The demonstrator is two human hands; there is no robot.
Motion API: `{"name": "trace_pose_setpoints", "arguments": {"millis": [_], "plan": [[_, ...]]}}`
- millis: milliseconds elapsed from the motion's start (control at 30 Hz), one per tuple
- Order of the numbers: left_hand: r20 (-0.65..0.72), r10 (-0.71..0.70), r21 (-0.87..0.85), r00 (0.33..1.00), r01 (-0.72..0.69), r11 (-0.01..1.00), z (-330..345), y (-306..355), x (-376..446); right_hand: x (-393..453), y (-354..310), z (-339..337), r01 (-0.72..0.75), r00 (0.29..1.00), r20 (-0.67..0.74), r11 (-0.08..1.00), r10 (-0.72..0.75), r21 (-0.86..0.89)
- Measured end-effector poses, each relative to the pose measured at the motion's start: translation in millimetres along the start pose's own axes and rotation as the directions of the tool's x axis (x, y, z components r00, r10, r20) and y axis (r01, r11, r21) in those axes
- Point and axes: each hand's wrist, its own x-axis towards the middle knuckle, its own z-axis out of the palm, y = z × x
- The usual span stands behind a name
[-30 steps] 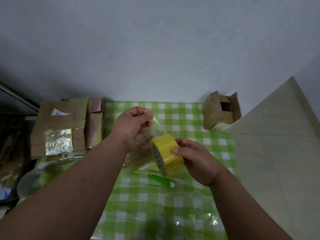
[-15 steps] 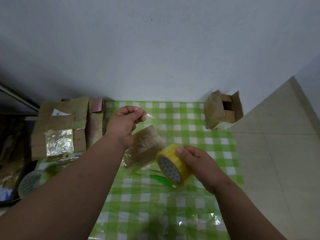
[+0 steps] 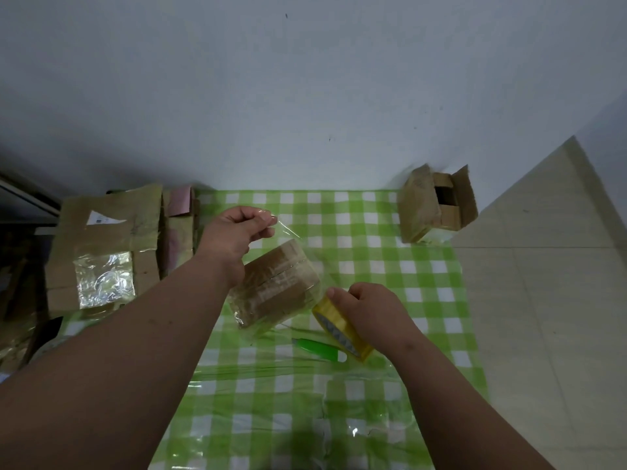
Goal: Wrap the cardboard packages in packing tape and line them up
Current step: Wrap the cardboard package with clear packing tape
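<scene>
A small cardboard package [image 3: 276,286] lies on the green checked tablecloth [image 3: 373,266], partly covered in shiny clear tape. My left hand [image 3: 237,232] is raised above its far left corner and pinches the free end of the clear tape strip [image 3: 288,232]. The strip runs down over the package to the yellow tape roll [image 3: 339,325]. My right hand [image 3: 369,310] grips that roll just right of the package, low over the cloth.
A green utility knife [image 3: 317,349] lies below the roll. An open cardboard box [image 3: 437,205] stands at the cloth's back right corner. Flat taped cardboard packages [image 3: 108,245] and a narrower one [image 3: 178,235] lie at the left. Tiled floor lies to the right.
My right hand has carried the roll down and to the right, drawing out more tape. My left hand has stayed above the package with the tape end. The package now shows between my hands.
</scene>
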Motion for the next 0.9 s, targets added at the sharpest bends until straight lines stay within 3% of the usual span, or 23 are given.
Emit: {"name": "trace_pose_setpoints", "arguments": {"millis": [467, 667, 767, 900], "plan": [[-0.004, -0.019, 0.146, 1.0, 0.02, 0.989, 0, -7, 19, 15, 1, 16, -0.076, 0.997, -0.026, 0.99, 0.073, -0.122], [0.042, 0.027, 0.273, 0.999, -0.038, 0.961, 1, -14, 22, 19, 5, 19, -0.102, 0.995, -0.016, 0.984, 0.1, -0.149], [0.067, 0.087, 0.418, 0.994, -0.107, 0.902, 0, -20, 23, 21, 8, 20, -0.109, 0.994, 0.0, 0.982, 0.111, -0.156], [0.074, 0.096, 0.663, 0.993, -0.121, 0.739, 0, -25, 26, 24, 10, 22, -0.118, 0.992, 0.02, 0.978, 0.124, -0.174]]}}
